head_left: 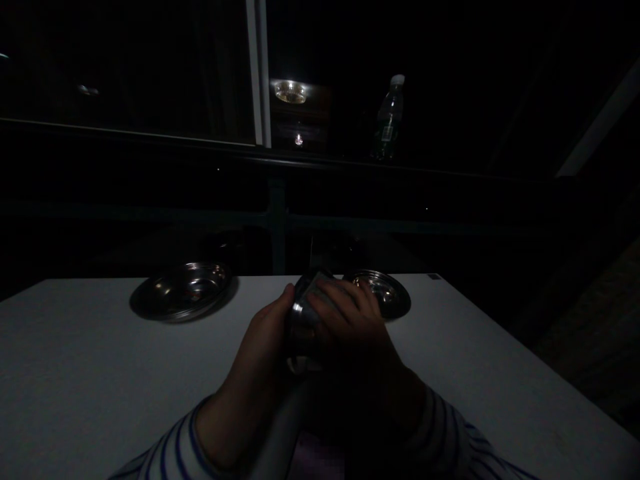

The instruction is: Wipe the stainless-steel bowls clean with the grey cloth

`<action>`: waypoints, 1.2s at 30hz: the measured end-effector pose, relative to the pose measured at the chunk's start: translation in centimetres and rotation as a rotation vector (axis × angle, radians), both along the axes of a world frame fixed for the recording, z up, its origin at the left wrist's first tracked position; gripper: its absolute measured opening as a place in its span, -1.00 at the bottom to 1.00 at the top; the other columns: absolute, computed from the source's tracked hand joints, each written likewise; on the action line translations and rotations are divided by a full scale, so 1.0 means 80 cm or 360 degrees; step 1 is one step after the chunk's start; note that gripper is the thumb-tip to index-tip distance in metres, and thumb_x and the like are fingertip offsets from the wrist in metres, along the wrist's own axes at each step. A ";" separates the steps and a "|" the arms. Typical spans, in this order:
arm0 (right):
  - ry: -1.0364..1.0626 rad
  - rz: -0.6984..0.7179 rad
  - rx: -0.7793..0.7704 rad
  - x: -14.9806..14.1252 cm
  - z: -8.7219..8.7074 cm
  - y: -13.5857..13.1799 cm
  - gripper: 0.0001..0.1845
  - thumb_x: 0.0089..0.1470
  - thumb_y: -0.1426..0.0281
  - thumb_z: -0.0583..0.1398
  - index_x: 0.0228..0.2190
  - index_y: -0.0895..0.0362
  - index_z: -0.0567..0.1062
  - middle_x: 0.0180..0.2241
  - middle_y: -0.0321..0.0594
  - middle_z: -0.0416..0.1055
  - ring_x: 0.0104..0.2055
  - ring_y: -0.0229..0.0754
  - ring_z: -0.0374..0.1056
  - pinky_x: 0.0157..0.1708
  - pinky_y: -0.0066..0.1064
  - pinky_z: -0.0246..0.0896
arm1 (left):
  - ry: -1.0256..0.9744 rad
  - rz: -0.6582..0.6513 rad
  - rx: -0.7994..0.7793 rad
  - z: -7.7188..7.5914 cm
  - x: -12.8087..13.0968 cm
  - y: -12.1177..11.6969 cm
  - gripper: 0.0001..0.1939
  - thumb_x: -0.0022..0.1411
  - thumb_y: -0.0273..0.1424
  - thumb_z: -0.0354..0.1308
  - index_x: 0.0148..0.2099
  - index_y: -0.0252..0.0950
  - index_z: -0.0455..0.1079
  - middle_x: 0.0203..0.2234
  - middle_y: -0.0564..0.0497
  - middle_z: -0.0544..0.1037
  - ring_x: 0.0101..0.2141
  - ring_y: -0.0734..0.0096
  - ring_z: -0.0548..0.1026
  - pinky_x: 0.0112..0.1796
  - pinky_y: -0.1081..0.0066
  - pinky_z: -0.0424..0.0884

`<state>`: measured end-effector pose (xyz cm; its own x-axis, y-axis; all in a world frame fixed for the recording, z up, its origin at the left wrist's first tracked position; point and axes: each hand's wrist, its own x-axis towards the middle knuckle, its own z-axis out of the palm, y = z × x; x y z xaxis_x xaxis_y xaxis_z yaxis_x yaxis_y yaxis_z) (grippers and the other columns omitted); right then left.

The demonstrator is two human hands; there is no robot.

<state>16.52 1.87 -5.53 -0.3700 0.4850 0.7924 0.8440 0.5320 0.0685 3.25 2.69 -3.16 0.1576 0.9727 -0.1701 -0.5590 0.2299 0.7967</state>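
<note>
Over the near middle of the white table, my two hands meet around a small shiny metal container (300, 330), perhaps a cup or bowl. My left hand (263, 343) grips it from the left, thumb up along its side. Fingers of my right hand (357, 327) are bent over its top and right side, pressing a thin greyish cloth-like piece (316, 288) against it. Deep shadow hides the container's underside and much of both palms. Behind my hands, a steel dish (145, 303) lies to the left and another steel dish (400, 303) to the right.
The white table (90, 373) ends at a far edge just past the dishes. Beyond it, a plastic bottle (390, 120) with a white cap stands on a dark ledge (320, 160) by a window frame (259, 73). The surroundings are very dark.
</note>
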 end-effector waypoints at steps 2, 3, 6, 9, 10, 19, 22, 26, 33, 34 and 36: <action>-0.0125 0.0084 0.0103 -0.014 -0.007 -0.004 -0.70 0.17 0.26 0.02 -0.08 0.01 0.37 0.01 -0.32 0.34 0.08 -0.08 0.13 0.16 0.12 -0.30 | -0.0008 0.0003 -0.0118 0.005 -0.002 0.002 -0.73 0.15 -0.26 0.09 -0.32 -0.39 0.47 -0.53 -0.02 0.54 -0.54 0.44 0.47 -0.48 0.48 0.37; -0.0176 0.0134 0.0137 -0.018 -0.008 -0.006 -0.71 0.17 0.25 0.02 -0.10 0.00 0.38 -0.01 -0.35 0.36 0.08 -0.10 0.12 0.18 0.12 -0.39 | 0.0003 0.0001 -0.0162 0.009 -0.003 0.002 -0.72 0.17 -0.27 0.06 -0.31 -0.39 0.47 -0.53 -0.04 0.54 -0.54 0.44 0.48 -0.48 0.48 0.37; -0.0226 0.0215 0.0207 -0.018 -0.005 -0.005 -0.73 0.18 0.27 0.03 -0.09 -0.01 0.37 -0.04 -0.38 0.39 0.07 -0.17 0.13 0.20 0.11 -0.52 | 0.0071 0.0041 -0.0163 0.018 -0.004 0.000 -0.72 0.17 -0.28 0.06 -0.32 -0.40 0.47 -0.54 -0.03 0.54 -0.57 0.46 0.46 -0.51 0.50 0.36; -0.0136 0.0111 0.0211 -0.004 0.002 -0.001 -0.71 0.17 0.29 0.04 -0.06 -0.01 0.36 -0.02 -0.32 0.37 0.07 -0.14 0.14 0.18 0.11 -0.38 | 0.0117 0.0067 -0.0069 0.019 -0.002 -0.002 -0.76 0.15 -0.32 0.09 -0.36 -0.40 0.47 -0.58 -0.01 0.52 -0.58 0.49 0.44 -0.52 0.52 0.34; -0.0097 0.0057 0.0181 -0.001 0.004 0.000 -0.69 0.17 0.29 0.03 -0.05 0.01 0.35 0.00 -0.27 0.35 0.07 -0.11 0.14 0.16 0.11 -0.31 | 0.0130 0.0060 -0.0025 0.017 -0.002 -0.003 -0.76 0.14 -0.32 0.10 -0.36 -0.40 0.47 -0.57 -0.02 0.52 -0.56 0.48 0.45 -0.51 0.51 0.34; -0.0213 0.0093 0.0181 -0.016 -0.003 -0.008 -0.67 0.15 0.35 0.05 -0.03 0.05 0.33 0.01 -0.25 0.34 0.11 -0.08 0.10 0.16 0.15 -0.32 | 0.0328 0.0042 0.0307 0.014 -0.007 -0.002 -0.74 0.05 -0.22 0.17 -0.36 -0.34 0.46 -0.51 0.02 0.55 -0.47 0.43 0.46 -0.42 0.49 0.35; -0.0082 0.0046 0.0191 -0.004 0.003 -0.003 -0.68 0.15 0.37 0.02 -0.05 0.04 0.35 0.02 -0.21 0.33 0.09 -0.06 0.14 0.14 0.14 -0.26 | 0.0420 0.0085 0.0323 0.023 -0.006 -0.008 -0.73 0.01 -0.20 0.18 -0.44 -0.34 0.44 -0.58 0.04 0.52 -0.54 0.45 0.43 -0.49 0.49 0.31; 0.0169 0.0106 0.0047 0.015 0.013 0.003 -0.62 0.16 0.40 -0.05 0.00 0.21 0.28 0.04 -0.02 0.29 0.08 -0.05 0.16 0.07 -0.01 0.03 | 0.0528 0.0160 0.0224 0.028 -0.006 -0.011 -0.70 0.02 -0.19 0.16 -0.57 -0.33 0.38 -0.72 0.09 0.43 -0.66 0.52 0.34 -0.59 0.53 0.22; -0.0146 0.0277 0.0252 0.009 0.012 -0.001 -0.74 0.13 0.36 0.06 -0.11 0.06 0.36 0.03 -0.15 0.31 0.14 -0.06 0.10 0.11 0.01 -0.07 | 0.0591 0.0108 0.0310 0.032 -0.025 -0.002 -0.69 -0.03 -0.19 0.21 -0.59 -0.34 0.37 -0.73 0.10 0.39 -0.66 0.55 0.30 -0.60 0.55 0.17; -0.0168 0.0262 0.0243 0.012 0.014 -0.001 -0.72 0.14 0.37 0.05 -0.09 0.07 0.35 0.03 -0.15 0.31 0.14 -0.07 0.10 0.12 0.01 -0.10 | 0.0623 0.0099 0.0326 0.032 -0.027 -0.001 -0.68 -0.04 -0.18 0.22 -0.60 -0.35 0.38 -0.73 0.10 0.38 -0.66 0.55 0.29 -0.61 0.55 0.16; -0.0147 0.0191 0.0221 0.021 0.020 0.000 -0.69 0.15 0.37 0.01 -0.06 0.11 0.34 0.04 -0.12 0.30 0.13 -0.06 0.10 0.10 0.00 -0.07 | 0.0670 0.0080 0.0321 0.034 -0.031 0.000 -0.65 -0.06 -0.15 0.23 -0.60 -0.36 0.38 -0.73 0.09 0.38 -0.67 0.56 0.28 -0.62 0.55 0.13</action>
